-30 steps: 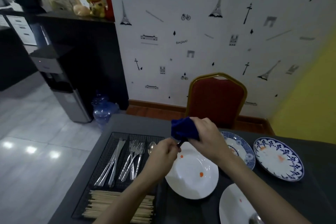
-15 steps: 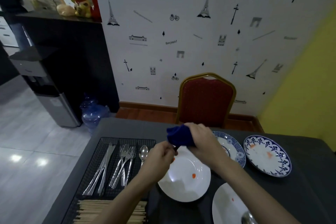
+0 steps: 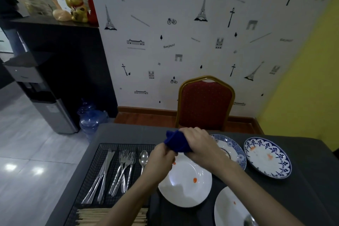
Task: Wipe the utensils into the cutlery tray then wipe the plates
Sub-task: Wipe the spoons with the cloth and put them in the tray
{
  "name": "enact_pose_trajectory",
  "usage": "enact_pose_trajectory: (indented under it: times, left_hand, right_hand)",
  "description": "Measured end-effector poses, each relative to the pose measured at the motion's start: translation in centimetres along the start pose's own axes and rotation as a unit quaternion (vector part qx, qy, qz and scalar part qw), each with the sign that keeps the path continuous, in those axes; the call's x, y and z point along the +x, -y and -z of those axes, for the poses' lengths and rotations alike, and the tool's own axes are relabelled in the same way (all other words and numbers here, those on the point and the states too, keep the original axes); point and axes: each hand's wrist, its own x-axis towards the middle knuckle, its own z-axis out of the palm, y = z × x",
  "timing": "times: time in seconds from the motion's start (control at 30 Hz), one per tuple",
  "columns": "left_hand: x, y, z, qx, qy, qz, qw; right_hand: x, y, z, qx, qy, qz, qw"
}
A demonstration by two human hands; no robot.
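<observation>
Above the round white plate (image 3: 185, 183), the right hand (image 3: 199, 145) clutches a bunched dark-blue cloth (image 3: 177, 142); the left hand (image 3: 162, 158) is fisted, its contents hidden.

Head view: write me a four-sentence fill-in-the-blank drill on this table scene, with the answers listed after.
1. The right hand grips a cloth coloured ____.
2. The only spoon in the cutlery tray lies to the ____ of the forks.
3. The chair behind the table has a ____ cushion.
4. The white plate under the hands carries ____ stains.

Missing words: blue; right; red; orange
</observation>
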Motion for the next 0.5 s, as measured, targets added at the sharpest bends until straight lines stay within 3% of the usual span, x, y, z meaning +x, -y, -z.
enact_pose_trajectory:
  times: [0.07, 0.2, 0.37, 0.5]
  left_hand:
    - [-0.4, 0.3, 0.2, -0.002, 0.009, -0.001, 1.0]
    - [-0.8, 0.4, 0.2, 0.014, 0.013, -0.004, 1.0]
    - [-0.1, -0.1, 0.9, -0.023, 0.009, -0.011, 1.0]
    - [-0.1, -0.4, 1.0, 0.011, 0.003, -0.027, 1.0]
  right_hand:
    - [0.0, -0.2, 0.1, -0.014, 0.001, 0.009, 1.0]
    - [0.4, -1.5, 0.8, -0.05, -0.031, -0.072, 0.996]
    - [-0.4, 1.4, 0.2, 0.016, -0.032, 0.01, 0.999]
    - [0.8, -0.1, 0.8, -0.022, -0.081, -0.067, 0.994]
